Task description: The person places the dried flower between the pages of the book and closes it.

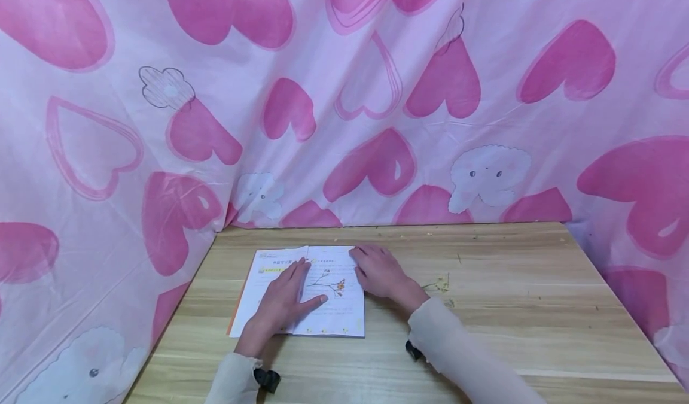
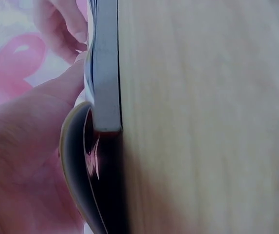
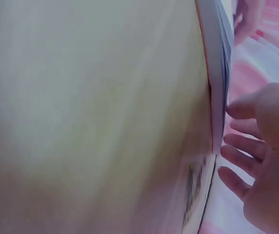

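An open book with printed pages lies on the wooden table. Across its right page is a dried flower sprig with a thin stem and orange-brown blooms. My left hand rests over the fold and left page, fingers extended, thumb spread toward the sprig. At the upper right edge of the book, my right hand touches or nearly touches the page. In the right wrist view the right hand's fingers are loosely bent beside the book's edge. A curved page or cover bulges near my left palm.
Right of the book, partly behind the right forearm, lies another dried sprig, pale yellow. Small plant bits are scattered on the wooden table. A pink heart-patterned cloth hangs behind the table and along its sides.
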### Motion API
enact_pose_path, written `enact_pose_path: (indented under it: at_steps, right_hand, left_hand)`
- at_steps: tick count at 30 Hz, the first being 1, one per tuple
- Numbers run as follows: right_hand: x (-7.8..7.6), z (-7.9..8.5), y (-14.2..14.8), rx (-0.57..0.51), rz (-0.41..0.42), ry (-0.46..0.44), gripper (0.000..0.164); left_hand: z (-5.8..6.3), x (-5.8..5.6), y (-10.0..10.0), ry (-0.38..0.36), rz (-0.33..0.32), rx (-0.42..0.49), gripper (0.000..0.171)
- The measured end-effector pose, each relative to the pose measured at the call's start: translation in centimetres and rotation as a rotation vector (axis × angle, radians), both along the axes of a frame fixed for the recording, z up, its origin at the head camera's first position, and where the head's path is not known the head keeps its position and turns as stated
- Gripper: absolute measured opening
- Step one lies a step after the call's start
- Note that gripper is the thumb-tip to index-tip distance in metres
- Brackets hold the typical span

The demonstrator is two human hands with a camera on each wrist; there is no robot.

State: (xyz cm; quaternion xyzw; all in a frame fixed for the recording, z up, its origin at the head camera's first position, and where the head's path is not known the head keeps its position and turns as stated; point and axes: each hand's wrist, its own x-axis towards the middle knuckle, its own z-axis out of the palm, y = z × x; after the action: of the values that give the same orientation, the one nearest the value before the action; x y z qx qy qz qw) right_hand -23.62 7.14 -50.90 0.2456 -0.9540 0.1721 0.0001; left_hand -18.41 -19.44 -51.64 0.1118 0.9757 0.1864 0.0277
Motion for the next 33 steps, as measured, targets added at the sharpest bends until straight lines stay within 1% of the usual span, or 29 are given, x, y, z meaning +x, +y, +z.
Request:
enact_pose_path:
  at_steps: [5, 8, 11, 13, 15, 16, 17, 19, 21, 23, 25, 27, 29, 32, 33]
  right_hand:
    - [0.0, 0.3, 1.2, -0.006, -0.007, -0.069, 0.054]
    - [0.3, 0.2, 1.4, -0.006, -0.005, -0.084, 0.054]
    - [0.5, 0.1, 1.4, 0.007, 0.000, -0.090, 0.055]
    - [0.5, 0.0, 1.3, 0.014, -0.001, -0.092, 0.055]
    - [0.6, 0.0, 1.3, 0.020, -0.004, -0.089, 0.056]
    - [0.7, 0.0, 1.3, 0.017, -0.005, -0.090, 0.055]
    - [0.6, -0.1, 1.3, 0.019, -0.006, -0.093, 0.056]
    - [0.6, -0.1, 1.3, 0.019, -0.006, -0.099, 0.056]
    - [0.6, -0.2, 1.4, 0.014, -0.003, -0.102, 0.056]
    - [0.5, -0.3, 1.4, 0.010, 0.000, -0.101, 0.056]
    - [0.5, -0.4, 1.5, 0.003, 0.005, -0.090, 0.055]
    - [0.4, -0.4, 1.5, -0.002, 0.010, -0.078, 0.054]
    - [0.4, -0.4, 1.5, -0.004, 0.011, -0.072, 0.054]
    - [0.4, -0.5, 1.5, -0.010, 0.006, -0.064, 0.054]
    - [0.4, -0.5, 1.5, -0.012, 0.004, -0.064, 0.054]
  left_hand:
    - [0.0, 0.0, 0.1, -0.010, 0.004, -0.002, 0.100]
    - [-0.2, -0.1, 0.1, -0.010, 0.001, -0.008, 0.100]
    - [-0.2, 0.1, 0.3, -0.008, -0.003, -0.014, 0.100]
    - [-0.2, 0.3, 0.4, 0.012, -0.009, -0.015, 0.098]
    - [-0.1, 0.6, 0.6, 0.066, -0.023, -0.012, 0.092]
    - [-0.1, 0.8, 0.8, 0.108, -0.035, -0.009, 0.087]
    - [-0.1, 0.9, 1.0, 0.160, -0.051, -0.005, 0.079]
    - [0.0, 1.3, 1.7, 0.273, -0.094, 0.000, 0.059]
    - [0.0, 1.6, 2.5, 0.377, -0.156, 0.000, 0.036]
    - [0.1, 2.0, 3.5, 0.425, -0.219, 0.006, 0.021]
    - [0.3, 2.6, 4.5, 0.415, -0.277, 0.029, 0.015]
    - [0.5, 3.1, 5.5, 0.365, -0.313, 0.064, 0.014]
    - [0.8, 3.6, 6.4, 0.290, -0.328, 0.103, 0.013]
    - [1.0, 4.1, 7.3, 0.179, -0.319, 0.147, 0.006]
    - [1.0, 4.1, 7.6, 0.150, -0.315, 0.157, 0.007]
